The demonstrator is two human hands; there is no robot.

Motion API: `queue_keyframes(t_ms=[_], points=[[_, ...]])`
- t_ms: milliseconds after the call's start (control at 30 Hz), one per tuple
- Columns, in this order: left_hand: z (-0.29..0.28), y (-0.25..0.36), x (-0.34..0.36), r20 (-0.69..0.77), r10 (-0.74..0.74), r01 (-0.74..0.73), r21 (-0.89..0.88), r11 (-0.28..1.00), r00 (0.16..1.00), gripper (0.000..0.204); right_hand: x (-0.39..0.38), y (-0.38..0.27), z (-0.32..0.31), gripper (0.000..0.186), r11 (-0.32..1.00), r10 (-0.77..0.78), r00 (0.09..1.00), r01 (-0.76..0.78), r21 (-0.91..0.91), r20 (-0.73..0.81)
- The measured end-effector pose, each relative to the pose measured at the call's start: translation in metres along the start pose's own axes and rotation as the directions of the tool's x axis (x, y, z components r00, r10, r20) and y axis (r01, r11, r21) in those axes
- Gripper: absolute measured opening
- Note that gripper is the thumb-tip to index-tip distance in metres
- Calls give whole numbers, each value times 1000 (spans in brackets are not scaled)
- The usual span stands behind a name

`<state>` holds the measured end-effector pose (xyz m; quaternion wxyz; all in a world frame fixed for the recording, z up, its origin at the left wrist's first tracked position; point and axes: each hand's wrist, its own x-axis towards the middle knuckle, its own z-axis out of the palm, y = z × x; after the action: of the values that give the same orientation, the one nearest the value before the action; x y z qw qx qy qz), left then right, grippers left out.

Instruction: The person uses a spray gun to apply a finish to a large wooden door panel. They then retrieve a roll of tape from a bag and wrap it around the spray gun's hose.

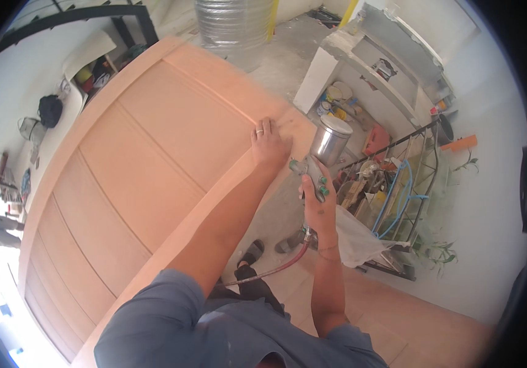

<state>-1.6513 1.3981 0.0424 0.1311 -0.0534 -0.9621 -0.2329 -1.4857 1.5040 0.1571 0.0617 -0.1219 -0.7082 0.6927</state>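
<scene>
A large panelled wooden door (pixel 159 135), pinkish tan, slants across the view from the lower left to the upper middle. My left hand (pixel 271 146) lies palm down on its frame near the far right corner, fingers out on the wood, with a ring on one. In my right hand (pixel 320 205) is a paint spray gun (pixel 314 173), held by its grip just right of the door's edge. The gun carries a shiny metal cup (pixel 331 140) with a lid, and has green knobs. A reddish hose (pixel 273 270) runs from the grip toward my body.
At the right stands a metal rack (pixel 398 184) with odds and ends and a blue hose (pixel 406 196); plastic sheeting (pixel 358 239) hangs beside it. Paint cans (pixel 337 92) sit in a pale cabinet (pixel 319 76). A foil-wrapped cylinder (pixel 233 24) stands behind. Another person's legs (pixel 3 230) show far left.
</scene>
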Motion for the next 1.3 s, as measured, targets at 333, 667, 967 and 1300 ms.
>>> queue_keyframes(t_ms=[333, 667, 967, 1300], points=[[-74, -66, -97, -84, -114, 113, -15, 993, 990, 38, -33, -29, 54, 47, 983, -26, 948, 82, -163, 318], [-170, -147, -173, 159, -16, 43, -170, 985, 987, 41, -76, -38, 126, 44, 947, -3, 850, 172, -272, 528], [-239, -242, -248, 144, -84, 77, 51, 996, 986, 71, -134, -69, 176, 43, 945, 155, 635, 128, -301, 757], [-305, -300, -281, 29, -264, 253, 198, 947, 964, 84, -202, -78, 250, 41, 944, 107, 623, 181, -276, 775]])
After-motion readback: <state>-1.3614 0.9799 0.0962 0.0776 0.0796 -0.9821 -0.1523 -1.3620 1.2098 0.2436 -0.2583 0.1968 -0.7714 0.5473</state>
